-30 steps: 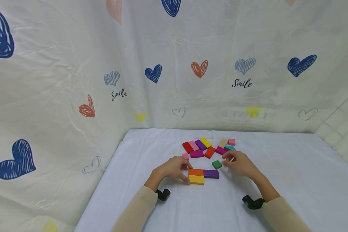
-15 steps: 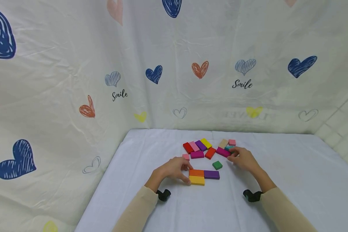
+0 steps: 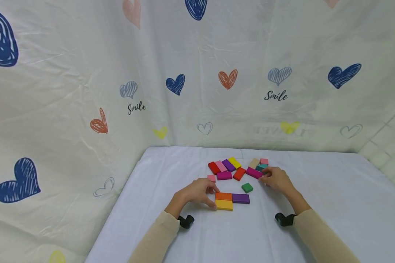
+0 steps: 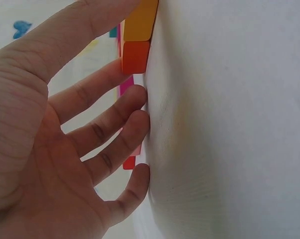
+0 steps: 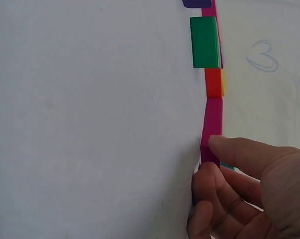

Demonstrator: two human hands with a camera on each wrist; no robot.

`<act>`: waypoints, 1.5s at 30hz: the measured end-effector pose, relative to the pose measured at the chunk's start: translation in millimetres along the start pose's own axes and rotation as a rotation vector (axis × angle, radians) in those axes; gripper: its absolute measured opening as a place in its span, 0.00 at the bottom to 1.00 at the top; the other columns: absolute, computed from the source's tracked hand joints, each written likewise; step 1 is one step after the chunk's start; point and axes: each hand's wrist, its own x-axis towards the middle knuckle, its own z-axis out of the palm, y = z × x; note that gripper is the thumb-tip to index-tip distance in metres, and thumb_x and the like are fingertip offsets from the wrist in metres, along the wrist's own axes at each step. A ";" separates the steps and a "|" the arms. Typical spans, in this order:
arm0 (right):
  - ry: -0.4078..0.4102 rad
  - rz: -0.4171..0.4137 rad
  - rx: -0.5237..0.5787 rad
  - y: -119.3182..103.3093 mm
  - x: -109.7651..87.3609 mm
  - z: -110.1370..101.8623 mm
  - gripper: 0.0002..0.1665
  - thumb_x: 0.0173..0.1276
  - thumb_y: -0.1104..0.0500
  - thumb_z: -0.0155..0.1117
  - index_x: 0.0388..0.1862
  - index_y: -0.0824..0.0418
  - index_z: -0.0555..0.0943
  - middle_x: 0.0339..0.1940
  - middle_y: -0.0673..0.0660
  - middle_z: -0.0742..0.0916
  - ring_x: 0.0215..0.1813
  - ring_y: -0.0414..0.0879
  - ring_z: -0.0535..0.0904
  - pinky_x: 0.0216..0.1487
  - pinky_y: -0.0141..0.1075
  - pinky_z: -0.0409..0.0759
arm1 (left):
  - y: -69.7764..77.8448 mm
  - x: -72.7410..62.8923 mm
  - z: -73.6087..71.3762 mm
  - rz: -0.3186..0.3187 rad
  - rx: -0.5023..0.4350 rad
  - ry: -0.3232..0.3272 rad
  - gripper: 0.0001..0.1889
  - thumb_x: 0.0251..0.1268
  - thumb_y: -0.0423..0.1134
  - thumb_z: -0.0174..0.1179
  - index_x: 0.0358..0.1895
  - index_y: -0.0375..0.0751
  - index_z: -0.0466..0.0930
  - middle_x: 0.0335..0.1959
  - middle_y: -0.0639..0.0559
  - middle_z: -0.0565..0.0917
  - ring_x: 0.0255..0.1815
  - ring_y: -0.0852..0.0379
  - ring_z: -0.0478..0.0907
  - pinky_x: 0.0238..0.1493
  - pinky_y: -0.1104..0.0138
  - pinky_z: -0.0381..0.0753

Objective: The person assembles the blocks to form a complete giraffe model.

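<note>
My left hand (image 3: 197, 190) rests on the table, its thumb at the yellow block (image 3: 224, 205) and its index fingertip by the orange block (image 3: 223, 196). The other fingers are spread and lightly bent in the left wrist view. These two blocks lie side by side, with a purple block (image 3: 240, 198) against the orange one's right end. My right hand (image 3: 278, 179) pinches the near right end of a magenta block (image 5: 213, 119), thumb on its near face. A green block (image 3: 247, 187) lies alone between the hands. The teal block (image 3: 261, 167) is just beyond the right fingertips.
Several coloured blocks lie loosely grouped farther back, among them a red block (image 3: 214, 168), a second magenta block (image 3: 224, 175) and a beige block (image 3: 254, 163). A white cloth covers the table (image 3: 319, 190). Behind it hangs a heart-printed curtain (image 3: 237, 109).
My right hand has moved right and slightly back, from beside the green block to the magenta block's end. That magenta block has shifted slightly right. My left hand stays at the blocks.
</note>
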 end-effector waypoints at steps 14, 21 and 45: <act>0.018 -0.035 -0.035 3.8 1.9 0.6 0.25 0.70 0.56 0.68 0.60 0.70 0.79 0.35 0.59 0.85 0.32 0.47 0.78 0.34 0.36 0.75 | 1.3 -2.0 -1.8 0.003 -0.005 -0.001 0.25 0.49 0.51 0.80 0.54 0.58 0.86 0.41 0.64 0.81 0.45 0.66 0.75 0.46 0.71 0.79; 0.008 -0.040 0.002 6.3 -5.6 -3.7 0.27 0.71 0.56 0.68 0.64 0.70 0.77 0.41 0.62 0.87 0.35 0.46 0.81 0.35 0.35 0.80 | 2.4 -2.1 -2.5 0.003 0.005 0.000 0.26 0.49 0.51 0.81 0.54 0.58 0.86 0.41 0.64 0.81 0.45 0.65 0.75 0.46 0.71 0.79; -0.014 -0.052 0.098 11.7 -41.7 -9.7 0.26 0.70 0.55 0.69 0.63 0.61 0.78 0.45 0.61 0.88 0.40 0.47 0.82 0.40 0.36 0.83 | 4.2 -3.8 -2.3 -0.012 -0.013 -0.001 0.26 0.48 0.50 0.81 0.54 0.57 0.86 0.41 0.63 0.82 0.45 0.65 0.76 0.45 0.70 0.79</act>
